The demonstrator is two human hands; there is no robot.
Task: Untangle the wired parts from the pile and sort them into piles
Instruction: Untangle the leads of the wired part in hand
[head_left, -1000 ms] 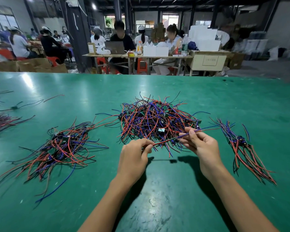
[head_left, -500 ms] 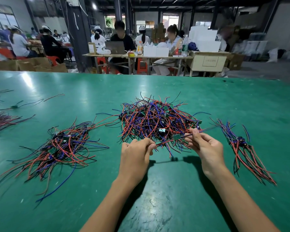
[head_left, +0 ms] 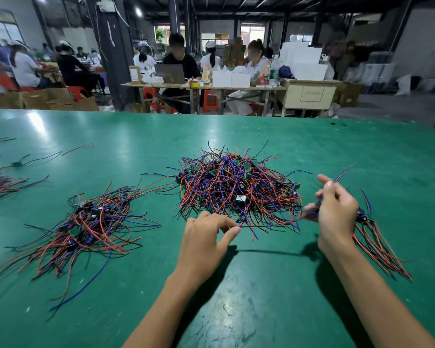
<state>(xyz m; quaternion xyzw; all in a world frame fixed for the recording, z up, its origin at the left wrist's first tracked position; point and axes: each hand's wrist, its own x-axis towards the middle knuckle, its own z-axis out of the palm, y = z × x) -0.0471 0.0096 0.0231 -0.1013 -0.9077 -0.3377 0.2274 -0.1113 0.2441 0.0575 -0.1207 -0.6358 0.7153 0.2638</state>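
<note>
The right hand [head_left: 337, 209] pinches one wired part [head_left: 309, 212] beside the big tangled pile [head_left: 236, 189]; the left hand [head_left: 206, 234] hangs loosely curled, holding nothing, over the green table [head_left: 261, 297]

- Two bare forearms reach forward from the bottom edge, one from each side.
- The left hand [head_left: 206, 237] is palm down, fingers loosely curved, thumb stretched out to the right.
- The right hand [head_left: 337, 214] is raised, its back facing the camera, fingers curled and pinching a wired part [head_left: 309, 212].
</note>
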